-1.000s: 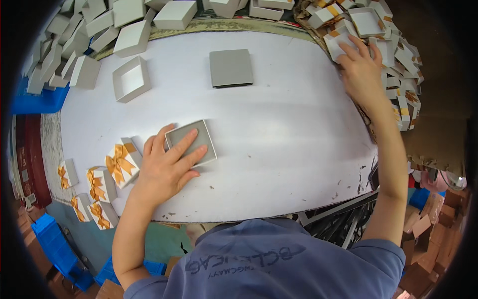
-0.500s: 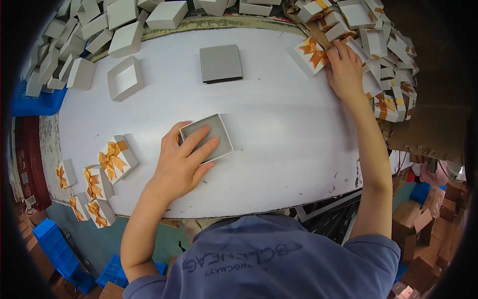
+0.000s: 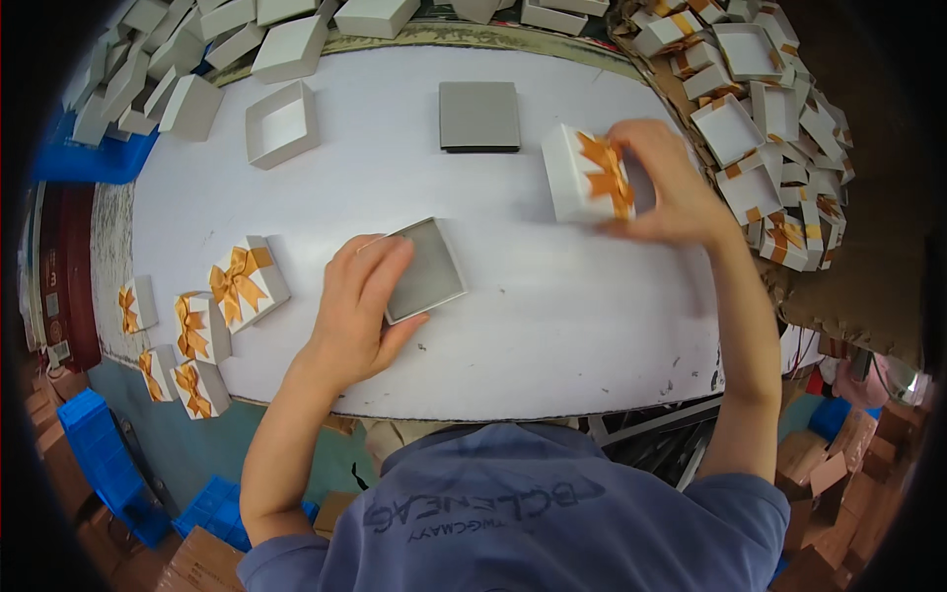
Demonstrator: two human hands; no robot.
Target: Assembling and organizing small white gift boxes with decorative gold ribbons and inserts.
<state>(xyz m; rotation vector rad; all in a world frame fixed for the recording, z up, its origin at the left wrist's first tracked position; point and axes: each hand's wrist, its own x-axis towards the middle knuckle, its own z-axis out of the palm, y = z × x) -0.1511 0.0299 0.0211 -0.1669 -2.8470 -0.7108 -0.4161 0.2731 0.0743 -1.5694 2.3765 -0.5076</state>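
Note:
My left hand (image 3: pixel 355 311) grips the left side of a shallow white box base (image 3: pixel 461 286) with a grey pad (image 3: pixel 429 271) inside. It sits on the white table, left of my body's middle, open side up. Slightly blurred by motion, my right hand (image 3: pixel 676 187) is closed around a white box lid (image 3: pixel 572 187) with an orange ribbon bow (image 3: pixel 604 178). Thumb and fingers hold the lid's right side, and its white side wall faces left. Beyond the base, a square grey pad stack (image 3: pixel 479 115) with a dark lower edge lies on the table.
An empty white box tray (image 3: pixel 282 124) stands at the far left. Several bow-topped boxes (image 3: pixel 249 284) stand at the table's left edge. Plain white boxes (image 3: pixel 291 49) heap along the back; ribboned lids (image 3: pixel 750 54) pile up in brown cardboard (image 3: pixel 829 281) at the right. A blue bin (image 3: pixel 99 158) is far left.
My right hand has picked up the bow-topped lid by the right pile and brought it left and nearer. My left hand stays on the base, its fingers drawn back from the pad toward the rim.

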